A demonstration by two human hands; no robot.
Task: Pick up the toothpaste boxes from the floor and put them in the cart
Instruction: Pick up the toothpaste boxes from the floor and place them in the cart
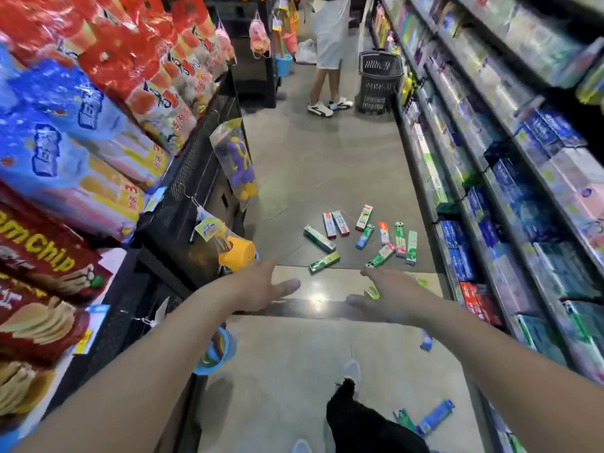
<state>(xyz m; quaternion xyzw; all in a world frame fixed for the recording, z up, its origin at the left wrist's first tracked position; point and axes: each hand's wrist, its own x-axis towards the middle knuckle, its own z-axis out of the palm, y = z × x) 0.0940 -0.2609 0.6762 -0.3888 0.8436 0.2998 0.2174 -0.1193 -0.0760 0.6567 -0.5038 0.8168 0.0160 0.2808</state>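
Both the left hand [261, 286] and right hand [389, 294] are held open, empty; the green toothpaste box [324, 262] just beyond should be gripped lengthwise.

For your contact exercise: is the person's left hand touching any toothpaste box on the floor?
Apart. The head view shows the left hand open over bare floor, the nearest green toothpaste box lying beyond its fingertips.

Both bare arms reach toward twelve o'clock. The left hand [261, 286] and right hand [389, 294] spread open, palms down, holding nothing.
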